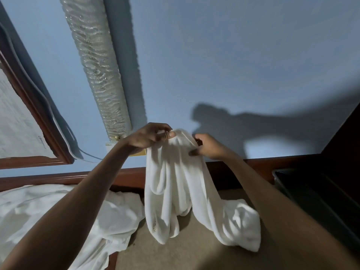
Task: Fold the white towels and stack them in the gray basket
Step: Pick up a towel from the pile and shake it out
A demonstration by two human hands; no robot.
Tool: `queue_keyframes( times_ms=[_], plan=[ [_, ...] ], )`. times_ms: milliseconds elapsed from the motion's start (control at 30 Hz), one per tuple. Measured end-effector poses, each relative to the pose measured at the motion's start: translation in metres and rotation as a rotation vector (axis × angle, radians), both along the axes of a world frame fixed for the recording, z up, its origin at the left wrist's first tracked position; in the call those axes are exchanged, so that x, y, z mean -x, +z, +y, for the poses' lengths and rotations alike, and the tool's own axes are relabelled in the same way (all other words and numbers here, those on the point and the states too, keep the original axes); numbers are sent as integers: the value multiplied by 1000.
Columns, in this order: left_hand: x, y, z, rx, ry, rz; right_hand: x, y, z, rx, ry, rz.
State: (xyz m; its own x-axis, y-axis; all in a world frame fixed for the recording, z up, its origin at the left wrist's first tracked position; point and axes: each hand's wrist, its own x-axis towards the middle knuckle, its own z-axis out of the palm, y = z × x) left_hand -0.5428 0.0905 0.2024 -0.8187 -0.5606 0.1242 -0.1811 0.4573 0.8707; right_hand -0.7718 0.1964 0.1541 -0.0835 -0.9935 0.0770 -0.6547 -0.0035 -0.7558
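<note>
Open room lies on the tan flat surface (175,256). It is bounded at the back by a reddish-brown wooden rail (134,177) under the blue wall (233,55), and at the left by a crumpled heap of white towels (58,215). The dark gray plastic basket (278,180) closes the right side.

Between heap and basket, a white terry towel (175,182) hangs bunched from both grips, its lower folds resting on the surface. The left grip (150,136) pinches the towel's top edge between thumb and fingers. The right grip (209,146) is curled round the same edge just beside it. The basket stands apart from the held towel, to its right.
</note>
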Motion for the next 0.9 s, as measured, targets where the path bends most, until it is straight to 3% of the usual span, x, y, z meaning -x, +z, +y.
queue_keyframes(
  times_ms=[67, 200, 333, 433, 533, 667, 900],
  plan=[
    [0, 0, 0, 12, 16, 41, 2, -23, 0, 38, -65, 55],
    [-13, -1, -4, -32, 73, 106, 7, -57, 4, 40, -194, -11],
    [-31, -14, -15, -63, 245, 73, 4, -47, 15, 1, -151, -227],
    [-39, -28, -25, 4, 408, -47, -5, -19, 18, 52, -45, -237],
    [-31, -26, -14, 67, 273, -100, -21, 15, 12, 88, 48, -203],
    [-13, -3, 12, -20, -25, -123, -38, 52, 7, 111, 198, -125],
    [-14, 13, 15, -9, -3, 109, -16, 35, 23, 34, 122, -190]
  ],
)
